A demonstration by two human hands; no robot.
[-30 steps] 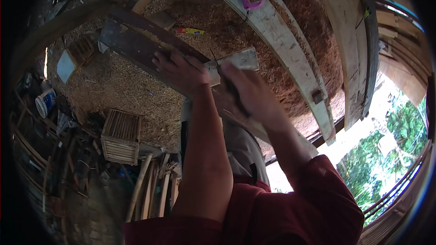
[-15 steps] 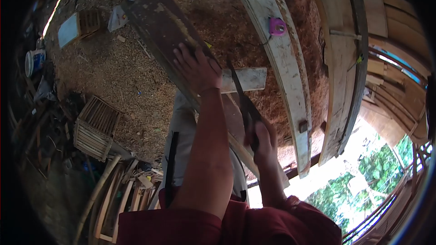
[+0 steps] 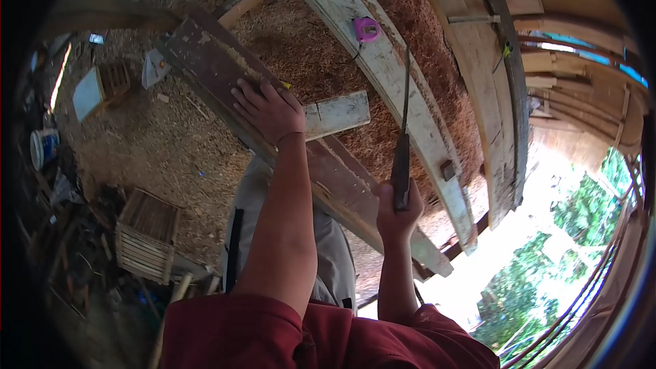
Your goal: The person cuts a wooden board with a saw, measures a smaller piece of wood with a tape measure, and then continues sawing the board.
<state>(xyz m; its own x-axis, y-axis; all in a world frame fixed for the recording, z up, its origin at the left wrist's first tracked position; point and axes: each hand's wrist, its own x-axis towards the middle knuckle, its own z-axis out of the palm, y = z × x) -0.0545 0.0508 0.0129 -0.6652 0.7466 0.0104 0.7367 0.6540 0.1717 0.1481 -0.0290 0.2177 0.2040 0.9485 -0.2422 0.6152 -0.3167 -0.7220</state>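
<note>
My left hand (image 3: 270,111) lies spread on a short pale wooden piece (image 3: 338,115) and the dark reddish plank (image 3: 225,55) beneath it. The short piece sticks out to the right of the plank. My right hand (image 3: 398,208) is closed round the handle of a handsaw (image 3: 403,150). The saw's blade points up and away, to the right of the short piece and apart from it.
A pink tape measure (image 3: 367,29) rests on a long whitish curved board (image 3: 403,82). More curved boards (image 3: 478,75) stand at the right. On the shavings-covered ground at the left are a slatted crate (image 3: 148,236) and a bucket (image 3: 45,148).
The saw has moved away from the short wooden piece, to the right, and its blade now points upward. My left hand stays on the wood. The whole view has shifted.
</note>
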